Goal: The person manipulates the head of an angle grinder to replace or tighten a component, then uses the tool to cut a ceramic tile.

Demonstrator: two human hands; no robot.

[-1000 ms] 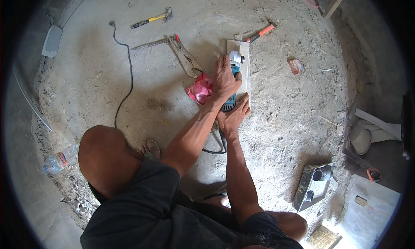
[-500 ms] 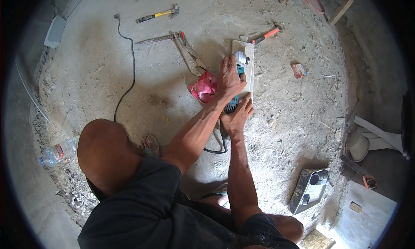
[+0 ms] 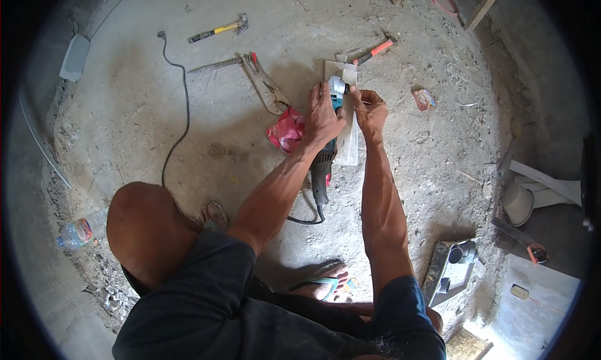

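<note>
I squat on a dusty concrete floor. My left hand (image 3: 323,117) grips the body of a teal and black angle grinder (image 3: 325,162), whose head lies over a pale tile (image 3: 348,141) on the floor. My right hand (image 3: 369,110) is at the tile's right side near the grinder's head, fingers curled; what it holds is hidden. The grinder's black cord (image 3: 307,219) loops back toward my legs. A red crumpled bag (image 3: 287,131) lies just left of my left wrist.
Beyond the tile lie an orange-handled tool (image 3: 374,50), large pliers (image 3: 266,88), a metal trowel (image 3: 219,64) and a yellow-handled hammer (image 3: 219,29). A black cable (image 3: 178,110) runs left. A plastic bottle (image 3: 78,232) sits at left, pipe fittings (image 3: 454,266) and a white bucket (image 3: 518,203) at right.
My right hand has left the grinder's rear handle and moved up to the tile's right side by the grinder head. My left hand stays on the grinder.
</note>
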